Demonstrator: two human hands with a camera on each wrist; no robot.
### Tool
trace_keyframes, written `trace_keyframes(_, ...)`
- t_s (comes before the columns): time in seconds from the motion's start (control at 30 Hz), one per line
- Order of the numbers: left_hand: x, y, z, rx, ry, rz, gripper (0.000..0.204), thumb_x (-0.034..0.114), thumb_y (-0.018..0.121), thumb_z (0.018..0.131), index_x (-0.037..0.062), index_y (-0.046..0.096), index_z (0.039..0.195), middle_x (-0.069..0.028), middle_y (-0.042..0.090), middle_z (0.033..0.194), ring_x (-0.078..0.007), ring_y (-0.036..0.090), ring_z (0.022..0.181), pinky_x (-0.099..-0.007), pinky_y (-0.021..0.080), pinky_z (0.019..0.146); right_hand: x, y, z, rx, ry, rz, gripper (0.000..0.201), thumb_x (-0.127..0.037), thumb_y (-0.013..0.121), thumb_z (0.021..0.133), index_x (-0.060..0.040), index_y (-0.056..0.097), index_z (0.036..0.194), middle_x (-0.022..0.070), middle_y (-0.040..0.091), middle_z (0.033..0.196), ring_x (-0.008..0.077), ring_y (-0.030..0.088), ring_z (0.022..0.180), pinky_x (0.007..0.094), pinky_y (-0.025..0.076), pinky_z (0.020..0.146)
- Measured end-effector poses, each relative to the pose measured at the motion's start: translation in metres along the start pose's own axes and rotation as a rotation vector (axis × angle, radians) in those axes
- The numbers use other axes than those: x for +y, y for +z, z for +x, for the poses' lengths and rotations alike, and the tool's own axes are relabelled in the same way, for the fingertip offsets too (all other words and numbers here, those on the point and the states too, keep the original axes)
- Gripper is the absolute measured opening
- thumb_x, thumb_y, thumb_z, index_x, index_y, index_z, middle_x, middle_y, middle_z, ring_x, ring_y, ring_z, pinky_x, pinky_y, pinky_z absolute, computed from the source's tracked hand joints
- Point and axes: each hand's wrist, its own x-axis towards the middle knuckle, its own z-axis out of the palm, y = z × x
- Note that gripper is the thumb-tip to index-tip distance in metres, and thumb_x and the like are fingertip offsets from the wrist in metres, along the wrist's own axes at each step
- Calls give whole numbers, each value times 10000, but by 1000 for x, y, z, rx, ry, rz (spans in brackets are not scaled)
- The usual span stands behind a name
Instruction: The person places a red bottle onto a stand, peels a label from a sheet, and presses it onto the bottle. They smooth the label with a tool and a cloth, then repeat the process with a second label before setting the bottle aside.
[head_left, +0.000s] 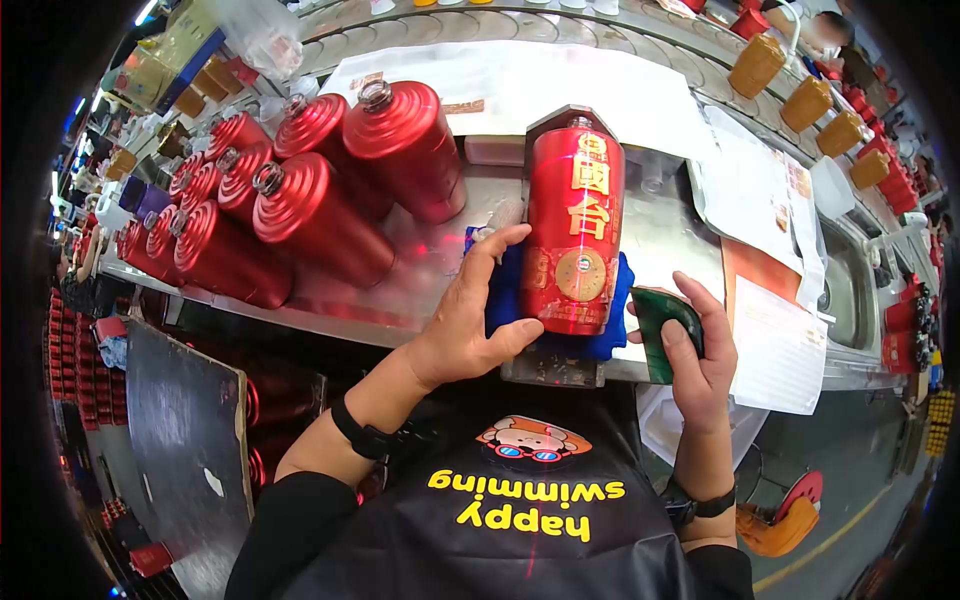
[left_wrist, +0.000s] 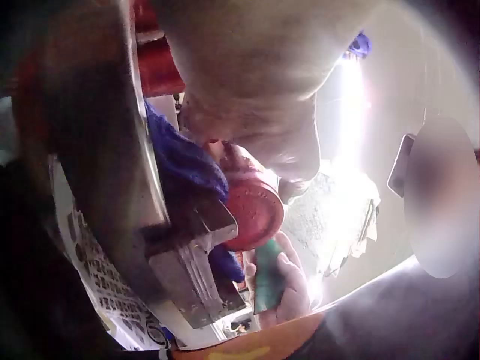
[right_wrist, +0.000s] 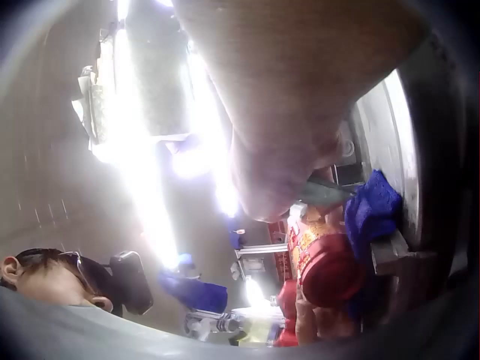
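Observation:
A red bottle point(head_left: 575, 250) with gold characters and a round gold emblem lies tilted on a blue cloth point(head_left: 622, 290), its base toward the person. My left hand point(head_left: 460, 320) is at the bottle's left side, thumb and forefinger spread apart. The thumb tip is right at the bottle's lower edge; the forefinger points up along its side. To the right of the bottle, my right hand point(head_left: 705, 355) pinches a flat green piece point(head_left: 655, 330) between thumb and fingers. In the left wrist view, the bottle's round red base point(left_wrist: 256, 214) shows beside the green piece.
Several plain red bottles point(head_left: 320, 220) stand close together on the metal bench at left. White paper sheets point(head_left: 520, 75) cover the back of the bench, and more papers point(head_left: 780, 340) lie at right beside a sink point(head_left: 850, 290). A dark board point(head_left: 185, 430) stands at lower left.

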Motion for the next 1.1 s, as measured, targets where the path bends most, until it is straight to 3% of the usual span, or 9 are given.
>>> trace_keyframes(0.1,-1,5,-1,47,-50,-127,700,217,694,808,0,367,1388,-183,450,1324,-296,437,1271,-377,293,1110,-5,4,5,-65,-94,-180,359,-4,476,993,33,488,1350,213,573,1307,248,610,1140,322,541,861)
trace_keyframes(0.2,0,6,-1,71,-41,-47,597,172,680,803,9,412,1312,-163,478,1244,-276,457,1216,-376,322,1078,-6,5,8,-127,-240,-431,319,-3,464,998,20,537,1308,227,526,1366,265,580,1192,320,517,877)
trace_keyframes(0.37,0,9,-1,91,-6,-69,596,159,700,780,11,421,1286,-159,490,1206,-278,470,1180,-376,341,1054,-4,12,9,-141,-353,-590,334,48,502,963,-29,588,1277,241,515,1375,302,573,1177,356,487,947)
trace_keyframes(0.47,3,9,-1,78,23,-54,617,168,715,769,13,419,1287,-163,493,1200,-286,480,1174,-379,349,1050,-2,18,12,-175,-425,-651,449,73,623,829,-112,659,1235,246,513,1368,384,538,1222,426,452,1014)
trace_keyframes(0.57,4,10,2,82,47,8,630,183,729,763,15,418,1285,-165,495,1194,-288,492,1163,-381,365,1035,1,26,10,-151,-386,-645,455,42,648,811,-162,682,1215,232,515,1370,381,532,1213,439,441,1028)
trace_keyframes(0.6,5,10,2,87,52,38,634,187,733,762,16,418,1285,-166,496,1193,-288,496,1159,-381,372,1029,-2,22,13,-209,-471,-782,479,27,662,781,-185,691,1209,221,517,1375,385,532,1208,439,450,1021)
trace_keyframes(1.1,6,16,-3,195,70,20,381,95,680,810,25,498,1138,-135,539,1065,-286,544,1024,-362,414,953,1,22,14,-153,-494,-749,579,110,636,677,-152,697,1190,222,548,1321,403,549,1164,453,472,977)
